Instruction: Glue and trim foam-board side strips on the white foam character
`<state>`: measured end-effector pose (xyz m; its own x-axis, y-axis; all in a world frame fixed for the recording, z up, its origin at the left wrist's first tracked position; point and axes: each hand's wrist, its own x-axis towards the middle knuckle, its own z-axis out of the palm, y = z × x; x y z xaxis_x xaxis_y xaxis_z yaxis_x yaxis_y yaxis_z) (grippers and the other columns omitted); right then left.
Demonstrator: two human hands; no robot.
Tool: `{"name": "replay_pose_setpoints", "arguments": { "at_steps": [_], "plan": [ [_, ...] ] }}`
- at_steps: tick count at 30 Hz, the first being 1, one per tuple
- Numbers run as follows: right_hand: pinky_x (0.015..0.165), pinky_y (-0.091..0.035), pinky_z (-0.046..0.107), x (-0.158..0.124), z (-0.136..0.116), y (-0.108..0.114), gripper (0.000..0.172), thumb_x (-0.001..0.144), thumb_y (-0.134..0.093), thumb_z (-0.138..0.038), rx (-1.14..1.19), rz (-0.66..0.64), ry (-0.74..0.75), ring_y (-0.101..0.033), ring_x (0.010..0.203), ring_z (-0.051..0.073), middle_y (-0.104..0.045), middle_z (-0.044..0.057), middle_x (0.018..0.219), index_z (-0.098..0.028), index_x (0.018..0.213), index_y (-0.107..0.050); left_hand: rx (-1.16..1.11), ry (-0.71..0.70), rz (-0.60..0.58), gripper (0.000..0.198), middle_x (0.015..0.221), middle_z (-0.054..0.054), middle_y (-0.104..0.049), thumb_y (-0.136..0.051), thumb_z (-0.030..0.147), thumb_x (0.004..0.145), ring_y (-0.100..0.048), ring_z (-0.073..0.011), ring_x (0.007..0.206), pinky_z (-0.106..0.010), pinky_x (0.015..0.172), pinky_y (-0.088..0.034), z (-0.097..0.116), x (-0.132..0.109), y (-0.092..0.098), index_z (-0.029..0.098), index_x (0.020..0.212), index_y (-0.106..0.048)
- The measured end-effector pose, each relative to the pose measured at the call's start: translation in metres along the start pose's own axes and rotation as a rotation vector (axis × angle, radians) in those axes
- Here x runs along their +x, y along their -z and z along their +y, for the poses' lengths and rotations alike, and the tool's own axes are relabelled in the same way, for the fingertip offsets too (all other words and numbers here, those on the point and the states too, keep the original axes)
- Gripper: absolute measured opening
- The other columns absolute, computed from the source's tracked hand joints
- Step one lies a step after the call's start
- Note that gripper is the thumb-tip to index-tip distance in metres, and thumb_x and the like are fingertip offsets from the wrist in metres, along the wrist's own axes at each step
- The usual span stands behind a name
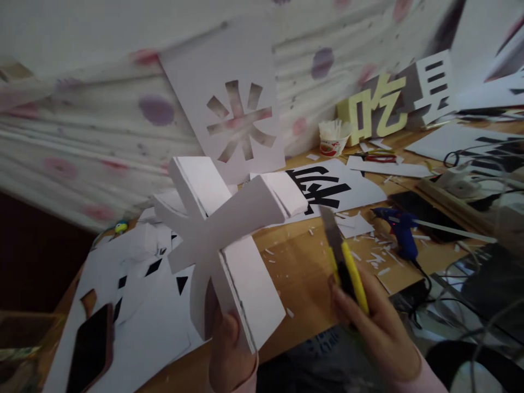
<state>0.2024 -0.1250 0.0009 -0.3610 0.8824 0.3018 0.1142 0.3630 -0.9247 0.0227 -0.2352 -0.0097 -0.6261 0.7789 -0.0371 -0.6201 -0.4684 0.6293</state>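
A white three-dimensional foam-board character (pixel 204 240), shaped like a star with several arms, is held up over the table in my left hand (pixel 229 338). Its fingers are partly hidden behind the piece. Thin dark lines run along some edges where the side strips meet the face. My right hand (pixel 368 327) grips a yellow and black utility knife (pixel 347 273), its blade out and pointing up. The blade is apart from the character, just right of its upper right arm.
A blue glue gun (pixel 399 229) with a white stick lies at right, near a dark tablet-like slab (pixel 429 215). A phone (pixel 92 349) rests at lower left on white sheets. A cut-out board (pixel 180 71) leans against the wall; finished letters (pixel 379 109) stand behind. Scraps litter the wooden table (pixel 295 284).
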Motion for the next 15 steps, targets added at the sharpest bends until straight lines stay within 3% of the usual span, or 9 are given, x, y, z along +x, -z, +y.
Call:
{"name": "replay_pose_setpoints", "arguments": {
  "at_steps": [3, 5, 9, 12, 15],
  "plan": [
    [0.075, -0.059, 0.029, -0.031, -0.01, -0.003, 0.05, 0.095, -0.048, -0.031, -0.121, -0.135, 0.141, -0.068, 0.098, 0.022, -0.066, 0.01, 0.116, -0.029, 0.143, -0.035, 0.099, -0.007, 0.044, 0.057, 0.134, 0.004, -0.059, -0.057, 0.052, 0.083, -0.061, -0.0257, 0.114, -0.044, 0.1, -0.049, 0.015, -0.005, -0.019, 0.046, 0.137, -0.04],
    [0.081, -0.058, 0.031, -0.042, -0.016, -0.006, 0.05, 0.096, -0.046, -0.032, -0.226, -0.12, 0.245, -0.066, 0.104, 0.024, -0.064, 0.01, 0.121, -0.031, 0.145, -0.034, 0.12, -0.012, 0.073, 0.052, 0.132, 0.006, -0.06, -0.055, 0.053, 0.084, -0.058, -0.0253, 0.119, -0.04, 0.098, -0.052, 0.02, -0.009, -0.026, 0.047, 0.135, -0.043],
    [0.069, -0.058, 0.026, -0.041, -0.028, -0.011, 0.048, 0.096, -0.042, -0.035, -0.247, -0.158, 0.464, -0.07, 0.087, 0.021, -0.069, 0.009, 0.105, -0.032, 0.144, -0.038, 0.075, -0.033, 0.129, 0.044, 0.121, 0.005, -0.067, -0.05, 0.051, 0.088, -0.055, -0.0238, 0.123, -0.036, 0.096, -0.053, 0.02, -0.016, -0.019, 0.045, 0.131, -0.049],
    [0.052, -0.051, 0.021, -0.036, -0.034, -0.015, 0.048, 0.096, -0.041, -0.036, -0.171, -0.245, 0.639, -0.065, 0.064, 0.016, -0.066, 0.005, 0.086, -0.033, 0.144, -0.039, 0.007, 0.042, 0.028, 0.039, 0.108, 0.001, -0.073, -0.044, 0.05, 0.091, -0.065, -0.0236, 0.109, -0.035, 0.09, -0.056, 0.02, -0.019, -0.007, 0.04, 0.126, -0.056],
    [0.048, -0.046, 0.021, -0.036, -0.037, -0.017, 0.049, 0.095, -0.042, -0.032, -0.203, -0.284, 0.675, -0.058, 0.055, 0.014, -0.063, 0.003, 0.081, -0.036, 0.144, -0.038, -0.007, 0.075, -0.036, 0.042, 0.108, -0.002, -0.073, -0.04, 0.053, 0.092, -0.067, -0.0248, 0.105, -0.039, 0.098, -0.051, 0.029, -0.024, -0.005, 0.034, 0.122, -0.062]
  ]
}}
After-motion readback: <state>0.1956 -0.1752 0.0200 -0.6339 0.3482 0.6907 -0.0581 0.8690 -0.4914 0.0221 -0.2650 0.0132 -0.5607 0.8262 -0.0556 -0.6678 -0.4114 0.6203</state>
